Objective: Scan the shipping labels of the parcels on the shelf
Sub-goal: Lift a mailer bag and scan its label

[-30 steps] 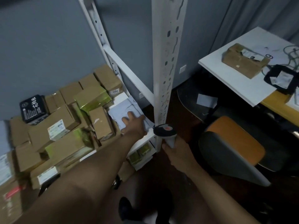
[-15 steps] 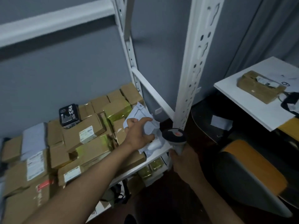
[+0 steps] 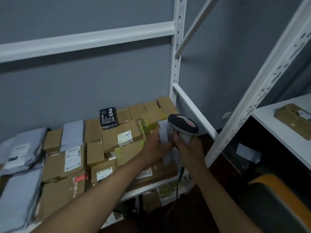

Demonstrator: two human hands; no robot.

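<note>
Your left hand (image 3: 155, 145) grips a white soft parcel (image 3: 164, 135) just right of the frame's centre, fingers curled round its left edge, holding it upright so its long axis runs top to bottom. Your right hand (image 3: 188, 148) is wrapped round the handle of the scanner (image 3: 183, 126), whose dark head sits immediately right of the parcel's upper end, touching or nearly so. The label, if there is one, is not visible from here; I cannot tell which face carries it. The scanner probably needs backing off to the right, with the parcel face turned toward its window. The other parcels (image 3: 121, 137) lie packed on the shelf (image 3: 144, 190) to the left.
</note>
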